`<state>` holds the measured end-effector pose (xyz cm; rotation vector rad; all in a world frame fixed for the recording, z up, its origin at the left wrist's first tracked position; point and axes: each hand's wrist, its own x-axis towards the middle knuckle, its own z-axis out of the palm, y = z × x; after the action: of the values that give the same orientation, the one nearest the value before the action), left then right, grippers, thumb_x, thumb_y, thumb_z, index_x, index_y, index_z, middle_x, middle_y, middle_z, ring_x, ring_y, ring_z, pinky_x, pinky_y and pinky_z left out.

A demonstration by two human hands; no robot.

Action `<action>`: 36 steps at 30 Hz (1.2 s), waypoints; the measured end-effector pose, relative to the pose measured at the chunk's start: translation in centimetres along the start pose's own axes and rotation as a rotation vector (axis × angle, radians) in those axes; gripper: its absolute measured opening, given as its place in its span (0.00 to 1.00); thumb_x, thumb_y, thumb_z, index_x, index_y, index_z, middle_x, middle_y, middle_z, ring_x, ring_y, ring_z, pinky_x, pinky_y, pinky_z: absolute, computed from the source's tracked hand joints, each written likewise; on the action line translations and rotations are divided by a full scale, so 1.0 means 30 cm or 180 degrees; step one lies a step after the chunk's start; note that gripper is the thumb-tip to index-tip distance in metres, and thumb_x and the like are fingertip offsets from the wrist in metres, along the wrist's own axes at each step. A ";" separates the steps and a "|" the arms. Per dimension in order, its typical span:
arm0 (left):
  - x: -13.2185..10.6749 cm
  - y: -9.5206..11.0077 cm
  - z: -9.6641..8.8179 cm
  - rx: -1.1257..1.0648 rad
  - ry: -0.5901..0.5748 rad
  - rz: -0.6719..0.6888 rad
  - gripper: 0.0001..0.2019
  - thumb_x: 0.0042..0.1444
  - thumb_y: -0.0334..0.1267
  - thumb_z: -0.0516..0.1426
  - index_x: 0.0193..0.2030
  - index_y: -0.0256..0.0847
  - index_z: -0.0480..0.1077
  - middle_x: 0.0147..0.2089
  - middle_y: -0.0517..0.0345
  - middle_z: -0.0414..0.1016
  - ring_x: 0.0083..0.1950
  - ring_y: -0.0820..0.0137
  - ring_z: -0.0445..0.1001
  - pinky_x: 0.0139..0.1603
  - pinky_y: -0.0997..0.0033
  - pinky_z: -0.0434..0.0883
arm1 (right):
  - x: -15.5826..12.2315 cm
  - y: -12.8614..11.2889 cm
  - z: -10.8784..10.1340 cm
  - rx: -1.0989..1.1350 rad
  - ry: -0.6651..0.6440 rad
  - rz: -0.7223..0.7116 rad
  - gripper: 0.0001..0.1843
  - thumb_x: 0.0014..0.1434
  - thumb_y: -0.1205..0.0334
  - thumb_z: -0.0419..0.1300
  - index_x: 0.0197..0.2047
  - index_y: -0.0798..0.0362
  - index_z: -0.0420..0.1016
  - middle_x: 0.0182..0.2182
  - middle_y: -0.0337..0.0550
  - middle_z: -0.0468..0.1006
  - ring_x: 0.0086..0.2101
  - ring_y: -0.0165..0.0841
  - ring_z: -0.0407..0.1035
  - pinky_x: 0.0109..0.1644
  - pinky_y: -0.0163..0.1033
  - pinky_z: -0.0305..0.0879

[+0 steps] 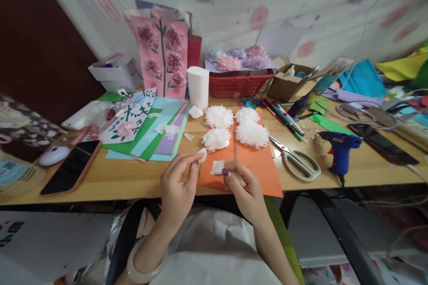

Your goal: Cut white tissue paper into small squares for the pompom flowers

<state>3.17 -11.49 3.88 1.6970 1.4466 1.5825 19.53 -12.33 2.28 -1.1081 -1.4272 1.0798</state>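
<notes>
Between the thumb and finger of my left hand [180,178] is pinched a small white paper piece [202,155]. My right hand [245,189] grips a square white paper piece [217,167] at its right edge. Something pale, perhaps a pen or stick, also lies in the right palm, mostly hidden by the fingers. Both hands hover at the near part of an orange sheet [264,173]. Just beyond them sit fluffy white paper pompoms [219,116], several of them, in two columns on and beside that sheet.
Scissors [297,160] and a blue glue gun [341,151] lie right. Coloured sheets [160,142] and a phone [72,167] lie left. Behind stand a white roll [198,87], a red basket [230,84] topped with pastel pompoms [230,63], and a pink flower card [163,53].
</notes>
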 end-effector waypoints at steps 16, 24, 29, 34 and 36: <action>-0.021 0.009 -0.004 -0.0456 -0.0312 0.0052 0.09 0.59 0.27 0.60 0.37 0.45 0.80 0.40 0.59 0.84 0.44 0.71 0.81 0.46 0.75 0.76 | -0.004 -0.022 0.007 0.0125 -0.0041 -0.0319 0.10 0.69 0.59 0.55 0.35 0.50 0.73 0.26 0.34 0.67 0.26 0.28 0.57 0.30 0.35 0.52; -0.055 0.011 0.016 -0.0774 -0.0624 -0.0414 0.17 0.63 0.32 0.58 0.59 0.47 0.70 0.45 0.57 0.83 0.44 0.70 0.82 0.46 0.74 0.77 | -0.006 -0.018 0.008 0.0015 -0.0042 -0.0509 0.09 0.69 0.61 0.56 0.37 0.47 0.77 0.29 0.34 0.73 0.29 0.29 0.62 0.34 0.35 0.56; -0.039 0.027 0.024 -0.0956 -0.0523 -0.0714 0.17 0.59 0.35 0.63 0.56 0.44 0.70 0.40 0.59 0.83 0.41 0.70 0.82 0.46 0.74 0.77 | -0.002 -0.015 0.009 -0.0068 -0.0056 -0.0510 0.09 0.69 0.62 0.56 0.37 0.48 0.75 0.29 0.35 0.73 0.30 0.29 0.63 0.34 0.35 0.56; -0.018 0.005 0.028 -0.1195 -0.0140 -0.1056 0.12 0.56 0.36 0.65 0.47 0.42 0.73 0.37 0.59 0.82 0.39 0.71 0.82 0.41 0.77 0.76 | -0.009 -0.008 0.004 -0.0144 0.0010 -0.0420 0.09 0.68 0.61 0.56 0.35 0.49 0.72 0.29 0.36 0.72 0.29 0.29 0.62 0.34 0.36 0.56; -0.011 -0.019 0.021 -0.1191 0.0117 -0.0980 0.07 0.56 0.35 0.65 0.40 0.42 0.73 0.35 0.61 0.81 0.38 0.72 0.81 0.40 0.78 0.76 | -0.011 -0.005 0.002 -0.0159 0.0039 -0.0372 0.10 0.68 0.59 0.56 0.34 0.50 0.71 0.29 0.36 0.71 0.29 0.29 0.62 0.34 0.36 0.56</action>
<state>3.58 -11.36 3.07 1.1794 1.2585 1.5952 19.48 -12.69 2.36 -1.0512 -1.4974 0.9577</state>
